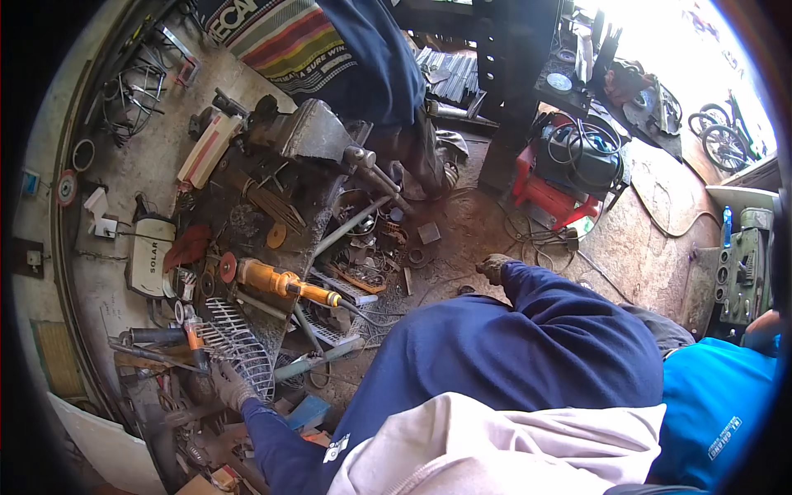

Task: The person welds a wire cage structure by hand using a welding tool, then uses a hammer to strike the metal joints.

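Observation:
My left hand (231, 385), in a grey work glove, is at the lower left by the near end of a curved slatted metal grille (247, 351). Its fingers look stretched out, close to the dark rear end of a small orange and black angle grinder (195, 334). Out ahead, beyond my blue-clothed body, my right hand (495, 268) hangs over the floor in a darker-looking glove. How its fingers are bent is unclear, and nothing shows in it. A larger yellow grinder (268, 280) with a reddish disc lies across the cluttered workbench (318, 210).
A bench vise (318, 132) stands at the bench's far end, with another person (371, 66) beside it. A red and black machine (565, 177) with coiled cable sits ahead right. Cables cross the floor (660, 223). Someone in bright blue (718, 404) is close on the right.

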`<move>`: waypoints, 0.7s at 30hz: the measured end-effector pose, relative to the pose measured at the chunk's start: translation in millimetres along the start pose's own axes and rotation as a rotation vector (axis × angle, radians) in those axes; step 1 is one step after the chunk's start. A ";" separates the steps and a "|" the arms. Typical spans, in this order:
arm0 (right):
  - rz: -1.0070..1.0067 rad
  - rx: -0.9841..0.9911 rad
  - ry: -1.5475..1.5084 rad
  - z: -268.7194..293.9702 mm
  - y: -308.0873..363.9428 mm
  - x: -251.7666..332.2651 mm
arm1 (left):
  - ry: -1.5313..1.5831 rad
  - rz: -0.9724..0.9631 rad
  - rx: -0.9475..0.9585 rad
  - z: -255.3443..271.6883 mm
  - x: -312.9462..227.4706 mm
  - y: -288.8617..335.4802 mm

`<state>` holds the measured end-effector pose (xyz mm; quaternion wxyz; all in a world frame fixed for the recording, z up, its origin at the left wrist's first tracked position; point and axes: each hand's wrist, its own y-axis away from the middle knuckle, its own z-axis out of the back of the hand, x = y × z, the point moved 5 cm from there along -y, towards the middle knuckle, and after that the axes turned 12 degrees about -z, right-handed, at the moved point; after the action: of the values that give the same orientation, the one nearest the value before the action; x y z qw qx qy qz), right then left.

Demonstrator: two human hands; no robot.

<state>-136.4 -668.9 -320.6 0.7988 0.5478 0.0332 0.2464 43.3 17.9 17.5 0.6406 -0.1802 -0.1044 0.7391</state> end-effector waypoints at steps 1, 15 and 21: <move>-0.011 0.020 0.010 -0.2 2.7 -0.7 | -0.025 -0.019 -0.011 1.0 3.3 -0.9; -0.015 0.035 0.053 -8.5 11.8 -21.3 | -0.033 -0.012 -0.007 4.8 3.0 1.8; 0.089 -0.007 0.124 -8.1 2.5 -20.3 | 0.069 -0.027 0.027 8.4 -10.2 3.8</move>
<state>-157.7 -670.0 -325.9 0.7855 0.5295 0.0573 0.3154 37.7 8.0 25.0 0.6563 -0.1952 -0.0748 0.7250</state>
